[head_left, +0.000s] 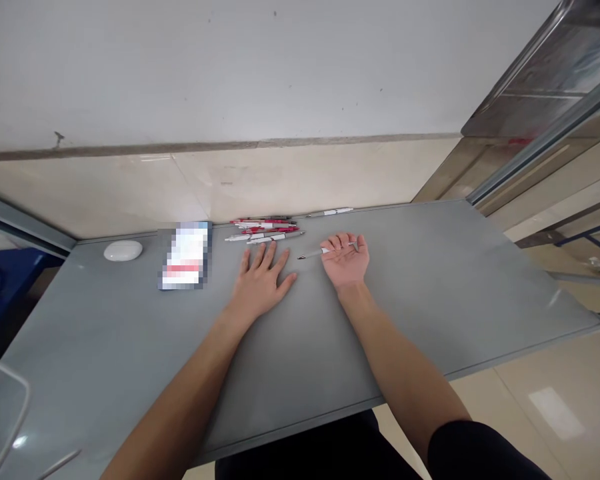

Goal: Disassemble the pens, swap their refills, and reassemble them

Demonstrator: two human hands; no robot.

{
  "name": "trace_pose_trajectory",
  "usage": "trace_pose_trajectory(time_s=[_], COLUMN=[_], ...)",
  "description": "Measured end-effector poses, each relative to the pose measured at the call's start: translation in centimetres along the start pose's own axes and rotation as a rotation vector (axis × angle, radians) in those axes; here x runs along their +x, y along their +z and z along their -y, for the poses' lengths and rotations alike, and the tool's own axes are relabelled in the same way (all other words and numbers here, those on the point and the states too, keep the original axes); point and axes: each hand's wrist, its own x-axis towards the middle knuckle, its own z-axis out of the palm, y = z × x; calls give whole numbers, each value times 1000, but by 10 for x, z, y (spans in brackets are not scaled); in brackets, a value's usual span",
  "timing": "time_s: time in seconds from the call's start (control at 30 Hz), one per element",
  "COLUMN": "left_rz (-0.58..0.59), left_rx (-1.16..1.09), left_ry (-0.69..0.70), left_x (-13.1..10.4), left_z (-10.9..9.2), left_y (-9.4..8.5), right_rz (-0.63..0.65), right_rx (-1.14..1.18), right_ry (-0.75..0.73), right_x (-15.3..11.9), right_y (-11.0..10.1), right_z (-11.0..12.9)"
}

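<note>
My left hand (259, 283) lies palm down on the grey table (300, 347), its fingers spread and nothing held. Just beyond its fingertips is a loose pile of red and white pens (267, 228). Turned palm up, my right hand (347, 260) has its fingers curled around a white pen (310, 254). The pen's tip points left, toward my left hand, and part of its barrel is hidden by the fingers. Another white pen (330, 212) lies apart near the table's back edge, behind my right hand.
Left of the pile lies a flat item with a blurred-out face (186, 257). A white rounded object (123, 251) sits farther left. A pale tiled wall (305, 170) runs along the back, and grey frame posts (530, 147) stand at the sides. White cable-like loops (23, 400) show at the lower left.
</note>
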Motion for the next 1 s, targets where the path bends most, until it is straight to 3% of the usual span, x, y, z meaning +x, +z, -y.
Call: trace_pose_trajectory(time_s=[1.0], left_rz=[-12], left_rx=[-6], left_ry=[2], left_x=[0], left_z=[-1], left_y=[-1], right_rz=[-66], right_rx=[-64], right_ry=[-37], right_x=[3], right_y=[1], right_z=[0])
